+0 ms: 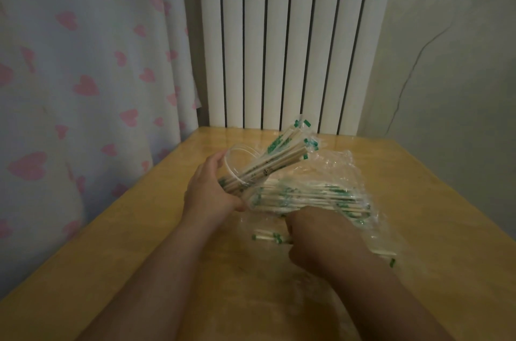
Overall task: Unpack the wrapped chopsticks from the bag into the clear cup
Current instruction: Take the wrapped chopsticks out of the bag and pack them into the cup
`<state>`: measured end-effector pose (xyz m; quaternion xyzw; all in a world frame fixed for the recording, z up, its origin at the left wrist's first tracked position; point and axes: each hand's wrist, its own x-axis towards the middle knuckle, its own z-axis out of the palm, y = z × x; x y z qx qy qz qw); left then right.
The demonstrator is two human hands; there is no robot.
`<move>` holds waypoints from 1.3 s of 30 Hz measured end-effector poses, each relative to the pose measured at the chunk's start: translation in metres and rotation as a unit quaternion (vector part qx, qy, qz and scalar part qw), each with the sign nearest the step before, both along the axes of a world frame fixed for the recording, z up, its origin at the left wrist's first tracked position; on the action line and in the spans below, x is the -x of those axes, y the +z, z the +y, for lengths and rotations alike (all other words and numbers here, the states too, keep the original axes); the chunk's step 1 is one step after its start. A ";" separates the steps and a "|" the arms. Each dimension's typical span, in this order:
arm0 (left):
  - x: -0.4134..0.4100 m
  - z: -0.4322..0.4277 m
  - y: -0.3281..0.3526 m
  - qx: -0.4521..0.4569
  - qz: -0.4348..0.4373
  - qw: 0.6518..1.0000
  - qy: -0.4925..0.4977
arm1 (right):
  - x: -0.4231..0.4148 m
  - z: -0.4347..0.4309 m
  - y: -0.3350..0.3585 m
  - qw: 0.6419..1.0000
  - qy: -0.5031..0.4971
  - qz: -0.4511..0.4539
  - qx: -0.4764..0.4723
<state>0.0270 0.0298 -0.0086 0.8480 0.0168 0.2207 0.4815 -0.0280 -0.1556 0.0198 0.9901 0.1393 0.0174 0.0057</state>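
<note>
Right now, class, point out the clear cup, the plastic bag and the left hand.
clear cup (pixel 236 164): head view, clear wall by the rim.
plastic bag (pixel 343 170): head view, crumpled upper part.
left hand (pixel 208 187): head view, back of the hand.

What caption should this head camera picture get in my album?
Left hand holds the tilted clear cup of wrapped chopsticks while right hand grips more by the bag.

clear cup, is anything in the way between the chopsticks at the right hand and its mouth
Partly. The bag, with a pile of wrapped chopsticks in it, lies between the right hand and the clear cup tilted in the left hand. Chopsticks already in the cup take up part of its mouth.
</note>
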 end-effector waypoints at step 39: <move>-0.002 0.001 -0.003 -0.002 -0.009 1.000 0.000 | -0.002 -0.014 0.021 0.947 -0.086 -0.117 -0.288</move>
